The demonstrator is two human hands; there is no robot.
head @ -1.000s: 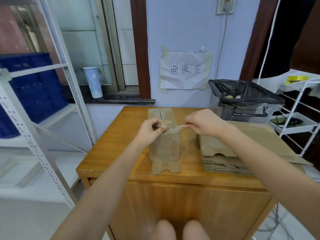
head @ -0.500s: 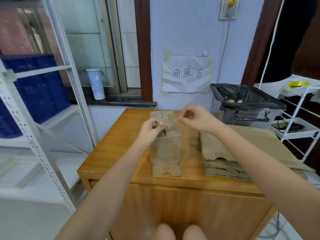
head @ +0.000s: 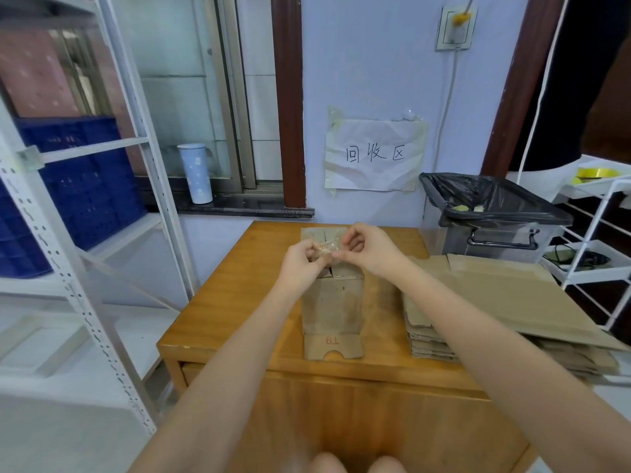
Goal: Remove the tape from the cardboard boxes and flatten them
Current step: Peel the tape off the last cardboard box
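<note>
Head view shows the strip of clear tape (head: 326, 249) now bunched into a small crumpled wad between the two hands, where a second ago it was stretched out in a line between them. Both hands have drawn together above the far end of the cardboard box (head: 333, 298), so the tape looks fully free of it. I judge the peeling on this box is done and the wad is ready to be thrown away, with flattening still to come.

That box stands upright in the middle of the tabletop (head: 232, 302), one flap lying flat toward the person. The left hand (head: 302, 264) is curled, its grip pinching the wad at thumb and fingertips. The right hand (head: 368, 250) meets it from the other side, fingers bent, pinching the same wad. Both forearms reach forward, converging over the box.

To the right lies a stack of flattened boxes (head: 478, 302), and beyond it a bin (head: 495, 216) lined with a black bag.
</note>
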